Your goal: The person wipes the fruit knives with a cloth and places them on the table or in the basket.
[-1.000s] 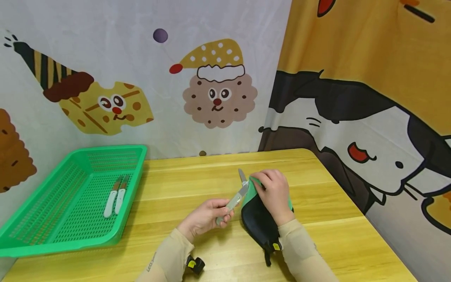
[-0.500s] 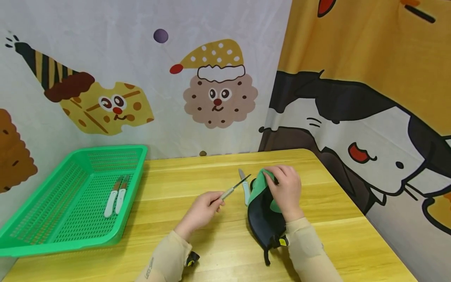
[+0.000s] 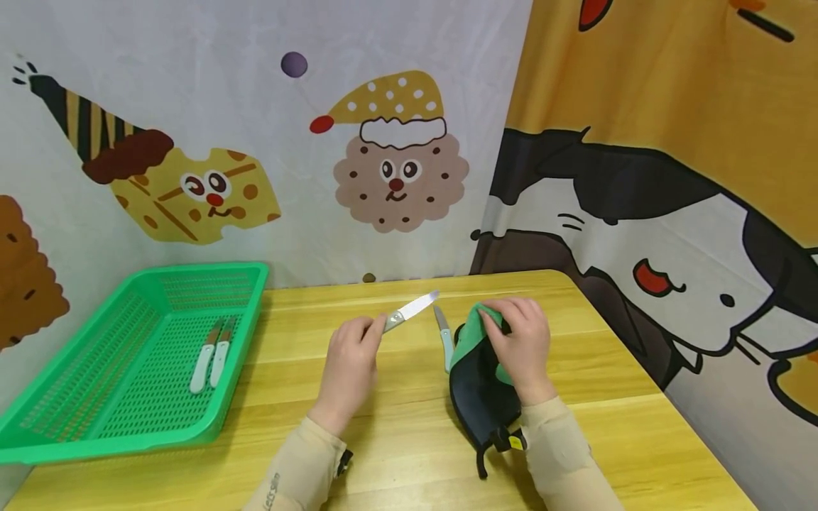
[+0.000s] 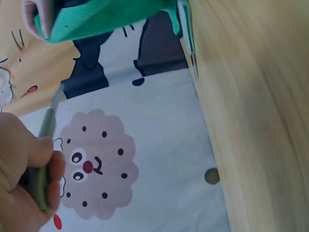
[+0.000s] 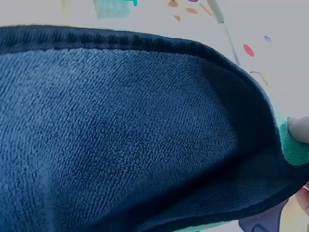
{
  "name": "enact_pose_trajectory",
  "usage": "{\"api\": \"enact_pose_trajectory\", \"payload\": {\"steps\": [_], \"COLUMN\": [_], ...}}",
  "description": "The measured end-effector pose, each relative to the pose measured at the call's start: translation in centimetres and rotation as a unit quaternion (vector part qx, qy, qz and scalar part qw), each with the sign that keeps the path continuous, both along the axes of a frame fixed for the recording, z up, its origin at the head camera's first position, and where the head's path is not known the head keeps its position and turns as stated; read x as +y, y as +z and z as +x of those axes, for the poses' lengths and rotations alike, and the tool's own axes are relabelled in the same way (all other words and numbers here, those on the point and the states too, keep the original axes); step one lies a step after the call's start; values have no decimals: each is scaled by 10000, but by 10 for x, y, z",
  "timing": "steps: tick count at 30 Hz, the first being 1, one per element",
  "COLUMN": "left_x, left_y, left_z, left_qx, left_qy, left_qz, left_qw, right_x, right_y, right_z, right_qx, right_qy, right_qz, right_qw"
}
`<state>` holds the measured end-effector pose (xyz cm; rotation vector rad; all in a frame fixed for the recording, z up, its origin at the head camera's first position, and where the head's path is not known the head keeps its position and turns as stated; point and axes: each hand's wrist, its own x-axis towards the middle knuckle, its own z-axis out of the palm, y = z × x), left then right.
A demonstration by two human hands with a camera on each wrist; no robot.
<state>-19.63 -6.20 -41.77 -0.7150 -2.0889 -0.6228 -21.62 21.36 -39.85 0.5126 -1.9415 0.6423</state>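
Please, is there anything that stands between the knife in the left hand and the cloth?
Yes: in the head view, a second knife lies on the table between the held knife and the cloth. The left hand is raised, so its knife could probably pass over.

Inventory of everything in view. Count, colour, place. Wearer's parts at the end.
Basket: 1, green, table's left side
White-handled knives: 2, white handles, inside the basket
Held knife: 1, grey-green handle, in the left hand
Loose knife: 1, pale blue handle, on the table, left of the cloth
Cloth: 1, dark and green, in the right hand
Table: 1, yellow wood, below everything
Printed backdrop: white and orange, behind the table; number of pieces unclear
Black cuff pieces: 2, black, at the cuffs, partly hidden
Sleeves: 2, beige, both forearms
Left hand: 1, bare, gripping the held knife
Right hand: 1, bare, pinching the cloth
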Motion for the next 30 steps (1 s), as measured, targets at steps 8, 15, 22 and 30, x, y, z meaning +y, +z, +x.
{"api": "enact_pose_trajectory", "payload": {"steps": [8,15,22,30], "left_x": [0,3,7,10], "left_y": [-6,-15,-7,0], "left_z": [-6,-9,-1,6], "left_qx": [591,664,766,891], "left_qy": [-38,-194,-433,-551], "left_qz": [-421,-764,-1201,-1512], "left_qw": [9974,9947,9888,9829], "right_x": [-14,-34,-45,-55], "right_y": [5,-11,-17,-21], "right_z": [6,9,11,16], "right_qx": [37,-99,-103,-207], "right_qy": [585,730,690,552], "right_qz": [73,602,708,746], "right_qw": [9983,9955,9951,9955]}}
